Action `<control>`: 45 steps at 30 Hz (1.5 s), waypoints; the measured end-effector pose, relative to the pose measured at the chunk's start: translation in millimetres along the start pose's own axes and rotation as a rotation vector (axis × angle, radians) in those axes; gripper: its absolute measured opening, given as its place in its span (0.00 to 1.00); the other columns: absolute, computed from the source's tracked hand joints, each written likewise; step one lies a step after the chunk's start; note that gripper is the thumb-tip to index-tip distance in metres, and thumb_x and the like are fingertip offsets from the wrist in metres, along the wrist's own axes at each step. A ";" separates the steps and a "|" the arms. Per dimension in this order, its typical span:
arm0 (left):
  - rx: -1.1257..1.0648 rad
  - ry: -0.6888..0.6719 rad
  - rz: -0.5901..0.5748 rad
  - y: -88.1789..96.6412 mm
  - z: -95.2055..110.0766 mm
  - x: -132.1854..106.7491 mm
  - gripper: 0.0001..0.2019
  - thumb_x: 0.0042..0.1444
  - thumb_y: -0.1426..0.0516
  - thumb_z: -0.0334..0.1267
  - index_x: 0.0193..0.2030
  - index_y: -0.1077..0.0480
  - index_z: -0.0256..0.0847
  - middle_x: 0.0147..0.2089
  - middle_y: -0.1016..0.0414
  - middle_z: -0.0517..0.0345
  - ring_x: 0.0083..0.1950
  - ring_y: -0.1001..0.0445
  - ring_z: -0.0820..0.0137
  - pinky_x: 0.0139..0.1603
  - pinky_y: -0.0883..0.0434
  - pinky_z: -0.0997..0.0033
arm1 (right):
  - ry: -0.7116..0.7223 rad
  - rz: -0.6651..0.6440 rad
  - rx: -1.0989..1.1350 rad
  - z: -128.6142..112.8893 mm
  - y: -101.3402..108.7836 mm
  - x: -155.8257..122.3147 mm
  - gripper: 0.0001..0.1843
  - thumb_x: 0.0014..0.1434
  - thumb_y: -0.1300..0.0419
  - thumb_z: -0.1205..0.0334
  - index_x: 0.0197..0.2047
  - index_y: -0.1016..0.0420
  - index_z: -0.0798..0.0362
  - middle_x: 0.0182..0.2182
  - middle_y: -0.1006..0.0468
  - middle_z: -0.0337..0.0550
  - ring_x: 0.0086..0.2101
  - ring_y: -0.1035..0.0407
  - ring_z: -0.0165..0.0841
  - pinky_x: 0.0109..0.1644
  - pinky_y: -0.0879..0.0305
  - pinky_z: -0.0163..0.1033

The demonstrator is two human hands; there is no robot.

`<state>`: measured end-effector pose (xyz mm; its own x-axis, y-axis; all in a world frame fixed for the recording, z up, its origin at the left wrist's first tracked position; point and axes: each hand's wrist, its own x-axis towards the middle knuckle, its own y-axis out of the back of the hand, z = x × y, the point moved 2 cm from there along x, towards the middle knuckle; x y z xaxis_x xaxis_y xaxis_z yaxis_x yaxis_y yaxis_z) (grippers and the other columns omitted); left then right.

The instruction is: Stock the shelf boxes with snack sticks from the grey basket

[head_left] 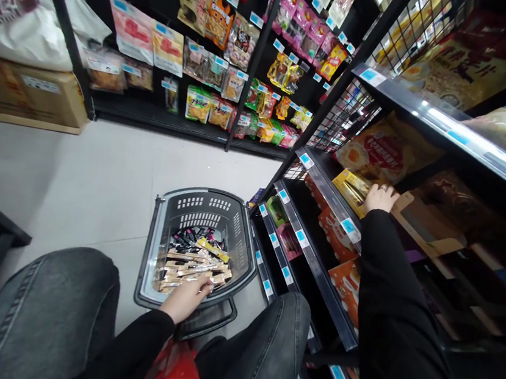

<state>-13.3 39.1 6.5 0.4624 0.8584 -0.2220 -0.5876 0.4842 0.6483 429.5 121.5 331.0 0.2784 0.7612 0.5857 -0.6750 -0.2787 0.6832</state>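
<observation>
My left hand (187, 299) is over the near rim of a grey plastic shopping basket (245, 256), its fingers curled together close to the tan stick sachets (198, 263). Whether a sachet is between those fingers is hidden. Behind the tan sachets lie dark sachets (189, 235) and a yellow one (212, 249). On the shelf at right, my right hand (381, 198) is bent down at the right end of an open yellow box (350, 186) with sachets inside. Its fingertips are out of sight, so what they grip cannot be made out.
An open cardboard box (428, 226) is just right of my right hand. Orange packs (337, 234) stand one shelf below, behind the shelf's front edge (326, 192). Hanging snack bags (221, 19) line the back rack. A brown carton (29, 94) sits at left.
</observation>
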 end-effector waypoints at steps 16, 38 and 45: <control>-1.394 0.206 -0.333 -1.3 25.7 -12.7 0.27 0.48 0.45 0.56 0.48 0.36 0.37 0.41 0.26 0.46 0.38 0.25 0.62 0.39 0.28 0.57 | 0.182 0.097 0.942 -87.5 57.8 -221.3 0.06 0.53 0.45 0.66 0.36 0.31 0.52 0.34 0.31 0.45 0.36 0.35 0.38 0.40 0.39 0.42; -1.099 0.226 0.131 -3.9 16.6 -9.0 0.18 0.39 0.36 0.32 0.39 0.28 0.30 0.36 0.25 0.50 0.32 0.23 0.65 0.33 0.22 0.59 | -0.244 -0.840 2.011 -193.2 -38.8 -357.3 0.14 0.39 0.32 0.59 0.32 0.23 0.54 0.38 0.22 0.46 0.42 0.29 0.39 0.50 0.34 0.47; -1.019 0.106 0.237 -4.0 14.9 -9.0 0.19 0.35 0.34 0.41 0.34 0.25 0.31 0.42 0.27 0.49 0.34 0.25 0.66 0.34 0.22 0.59 | -0.226 -0.749 2.024 -191.3 -34.4 -353.3 0.11 0.42 0.33 0.60 0.31 0.22 0.54 0.37 0.22 0.47 0.42 0.28 0.40 0.49 0.33 0.47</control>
<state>-5.3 26.9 16.8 0.2312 0.9364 -0.2641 -0.9589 0.1733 -0.2248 223.7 -25.9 17.1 0.2314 0.9728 -0.0143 0.9711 -0.2300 0.0645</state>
